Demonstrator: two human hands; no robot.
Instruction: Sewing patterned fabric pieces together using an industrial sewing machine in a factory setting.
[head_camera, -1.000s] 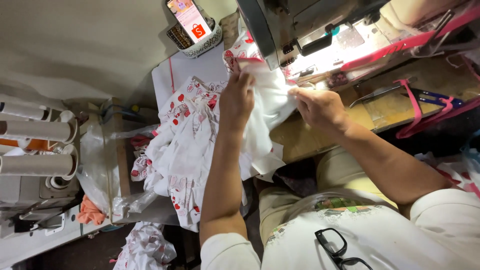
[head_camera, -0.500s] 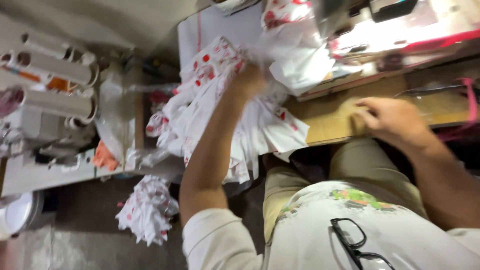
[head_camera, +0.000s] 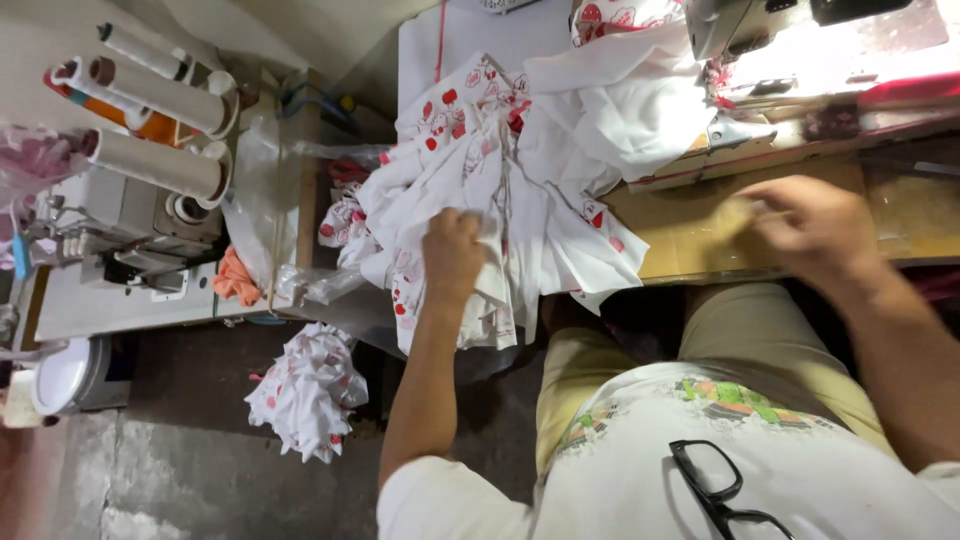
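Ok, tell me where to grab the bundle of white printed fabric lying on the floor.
Probably pinch the bunched top of the floor bundle from above. It lies crumpled in loose raised folds, free on all sides, so a hand can close on a fold.

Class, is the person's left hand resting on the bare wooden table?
No, the left hand grips the white printed cloth, away from the wooden table.

White fabric (head_camera: 470, 170) carries red prints; the table (head_camera: 690, 235) is yellowish wood, the glasses (head_camera: 720, 490) black.
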